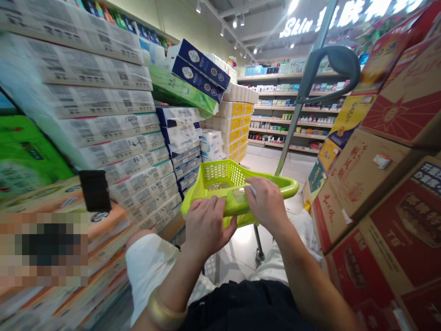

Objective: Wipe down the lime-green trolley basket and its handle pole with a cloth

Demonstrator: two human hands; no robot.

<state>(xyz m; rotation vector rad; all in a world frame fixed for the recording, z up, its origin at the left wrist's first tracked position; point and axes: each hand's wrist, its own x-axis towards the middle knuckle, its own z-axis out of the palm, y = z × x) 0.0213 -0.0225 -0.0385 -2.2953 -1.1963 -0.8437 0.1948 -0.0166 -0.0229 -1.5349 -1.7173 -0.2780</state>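
Note:
A lime-green plastic shopping basket (229,174) with a perforated wall stands in front of my body, between my knees and the aisle. My left hand (208,223) is closed over the left part of its thick green handle (230,209), thumb below. Farther right, my right hand (267,202) grips the same handle from above, fingers curled. A small pale patch shows beside its fingers; I cannot make out what it is. Below the basket a metal leg with a caster (260,254) meets the floor. The basket's inside is only partly visible.
Stacked white packs (117,115) rise at the left, with tilted blue boxes (200,69) beyond. Red and brown cartons (379,161) line the right. A metal pole with a grey looped handle (305,82) stands ahead. Stocked shelves (289,108) are behind. A pixelated patch covers the lower left.

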